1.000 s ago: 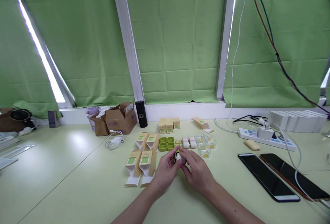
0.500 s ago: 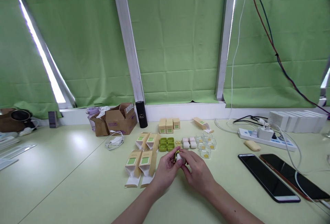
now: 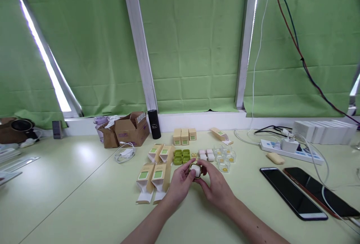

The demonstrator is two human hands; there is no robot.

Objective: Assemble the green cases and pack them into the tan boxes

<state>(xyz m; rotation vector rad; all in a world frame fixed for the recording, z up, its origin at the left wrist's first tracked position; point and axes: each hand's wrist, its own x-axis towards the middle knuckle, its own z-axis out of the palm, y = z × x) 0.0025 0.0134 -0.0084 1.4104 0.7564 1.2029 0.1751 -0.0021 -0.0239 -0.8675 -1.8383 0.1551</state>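
The fingers [image 3: 208, 166] and forearms [image 3: 155, 217] are bare, the right forearm [image 3: 245, 217] spotted.

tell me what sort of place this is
Probably an office or small workroom, though I can't be sure: a long pale table carries a power strip with things plugged in, and small cardboard boxes are set out in groups.

White rounded block [image 3: 197, 169], inside yellowish-rimmed case [image 3: 196, 164], between both hands [image 3: 180, 182]
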